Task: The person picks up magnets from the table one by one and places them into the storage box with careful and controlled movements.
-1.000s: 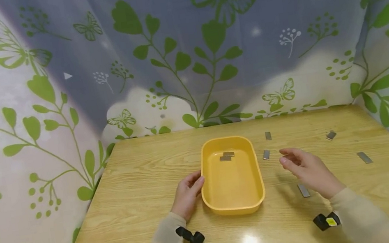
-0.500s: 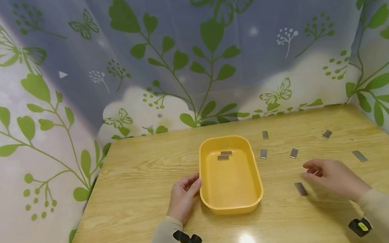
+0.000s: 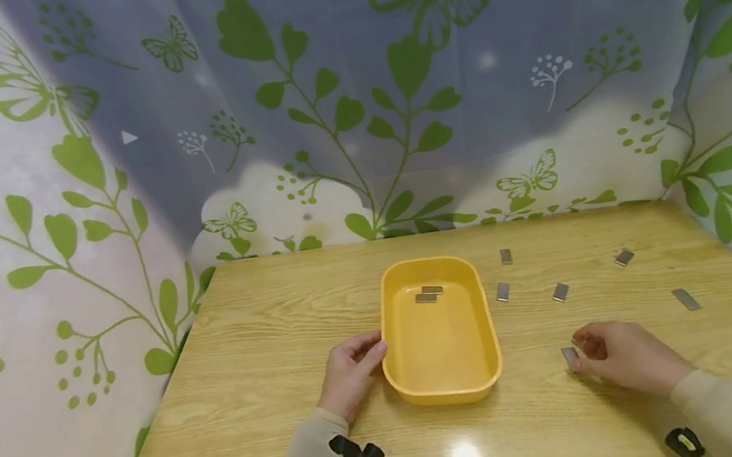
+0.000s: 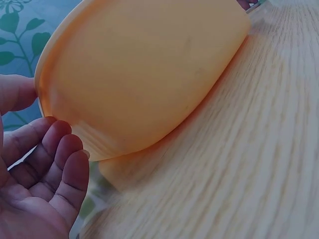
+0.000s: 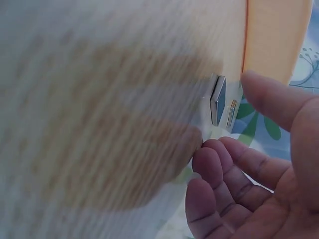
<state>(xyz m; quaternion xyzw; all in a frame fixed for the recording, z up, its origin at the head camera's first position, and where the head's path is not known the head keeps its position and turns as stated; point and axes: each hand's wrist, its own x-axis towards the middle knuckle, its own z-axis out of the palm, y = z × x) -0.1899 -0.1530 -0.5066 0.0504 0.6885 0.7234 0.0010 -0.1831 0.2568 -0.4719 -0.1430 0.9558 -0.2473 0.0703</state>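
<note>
A yellow rectangular tub [image 3: 447, 396] stands on the table, with two small flat metal pieces [image 3: 426, 298] lying inside near its far end. My left hand [image 3: 350, 379] holds the tub's left rim, the thumb at the edge and the other fingers bent against the outer wall in the left wrist view. To the right of the tub, my right hand [image 3: 626, 356] is low over the table beside a small grey metal plate [image 3: 570, 357]. In the right wrist view this plate [image 5: 218, 99] sits between the spread thumb and the bent fingers, with no grip on it visible.
Several more metal plates lie scattered to the tub's right, one nearby [image 3: 503, 292], another [image 3: 561, 292] closer to the right hand and one [image 3: 686, 299] farther right. A patterned curtain [image 3: 349, 106] encloses the wooden table [image 3: 264, 305] at the back and sides.
My right hand has moved right from near the tub, then down to the nearest plate. A plate now shows where that hand was earlier. The left hand stays on the tub.
</note>
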